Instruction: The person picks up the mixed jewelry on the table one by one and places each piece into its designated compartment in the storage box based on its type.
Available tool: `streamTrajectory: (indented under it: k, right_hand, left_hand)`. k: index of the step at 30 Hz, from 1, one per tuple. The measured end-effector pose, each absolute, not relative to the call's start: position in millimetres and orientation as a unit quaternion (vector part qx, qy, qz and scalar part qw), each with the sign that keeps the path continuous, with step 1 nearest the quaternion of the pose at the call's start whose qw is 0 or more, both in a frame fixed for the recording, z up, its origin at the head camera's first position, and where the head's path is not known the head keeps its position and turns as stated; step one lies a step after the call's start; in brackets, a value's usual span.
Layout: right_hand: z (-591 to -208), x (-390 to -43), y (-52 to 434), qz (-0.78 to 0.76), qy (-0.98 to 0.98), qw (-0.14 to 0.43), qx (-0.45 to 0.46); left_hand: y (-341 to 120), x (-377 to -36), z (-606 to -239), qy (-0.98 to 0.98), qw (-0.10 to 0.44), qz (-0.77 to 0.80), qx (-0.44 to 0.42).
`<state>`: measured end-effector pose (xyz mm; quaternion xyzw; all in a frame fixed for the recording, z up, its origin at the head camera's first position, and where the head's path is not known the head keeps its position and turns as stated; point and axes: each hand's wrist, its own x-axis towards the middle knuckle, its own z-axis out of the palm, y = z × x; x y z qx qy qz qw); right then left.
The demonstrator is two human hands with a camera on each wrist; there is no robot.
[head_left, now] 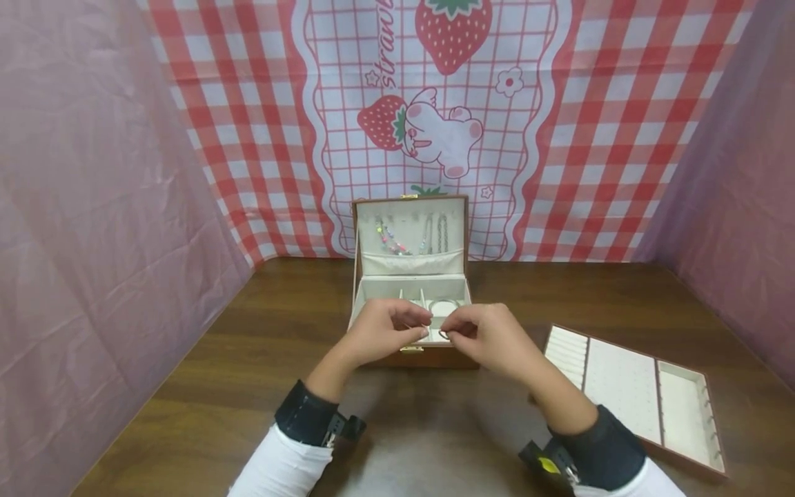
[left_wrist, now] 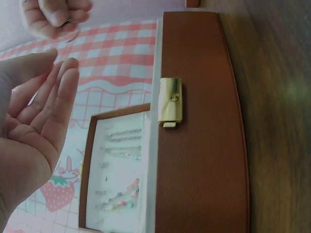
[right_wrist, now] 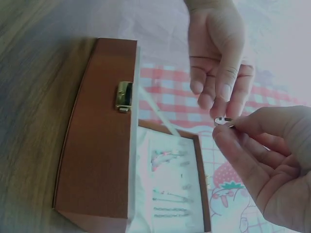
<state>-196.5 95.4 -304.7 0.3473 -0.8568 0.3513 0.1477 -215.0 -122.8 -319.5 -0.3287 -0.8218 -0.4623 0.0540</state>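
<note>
A small metal ring (right_wrist: pixel 218 121) sits between the thumb and forefinger of my right hand (head_left: pixel 493 337), which pinches it above the front of a brown jewelry box (head_left: pixel 428 356). My left hand (head_left: pixel 380 330) hovers just left of the ring, fingers slightly bent and the thumb apart from them, with nothing seen in it. The box stands with its lid up. Inside the lid hang a colorful beaded necklace (head_left: pixel 390 238) and silver chains (head_left: pixel 442 233). A round bracelet (head_left: pixel 444 305) lies in a right-hand compartment. Both hands partly cover the compartments.
At the right on the wooden table (head_left: pixel 248 393) lies a lift-out jewelry tray (head_left: pixel 623 386) with ring rolls, a flat middle panel and an open compartment. A gold clasp (left_wrist: pixel 170 101) is on the box front. A checked strawberry cloth (head_left: pixel 428 138) hangs behind.
</note>
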Motion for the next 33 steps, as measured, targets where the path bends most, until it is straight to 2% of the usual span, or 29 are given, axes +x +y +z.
streamTrajectory:
  k: [7,14,18,22,27,33]
  right_hand:
    - [-300.4,-191.4,95.0,0.396,-0.835,0.136,0.356]
    - [-301.9,-191.0,94.9,0.384,-0.84,0.133,0.36]
    - [-301.1,-189.3,95.1,0.391,-0.843,0.136,0.343]
    - [-299.1,-187.8,97.5,0.406,-0.842,0.148,0.323]
    - [-299.4,-188.5,98.8,0.416,-0.835,0.157,0.325]
    - [-304.4,-189.6,93.1,0.419,-0.834,0.171,0.317]
  left_hand:
    - [-115.6,-211.6,-323.9,-0.784,0.033,-0.523,-0.332]
    - [-110.2,-211.7,-326.4,-0.782,0.107,-0.492,-0.367]
    - [-108.2,-210.6,-326.5,-0.788,0.127,-0.477,-0.367]
    - [-105.9,-208.9,-326.0,-0.8,0.138,-0.481,-0.332]
    - [-101.1,-208.0,-327.4,-0.806,0.147,-0.519,-0.245]
    - [-95.3,-205.6,-331.4,-0.782,0.121,-0.57,-0.22]
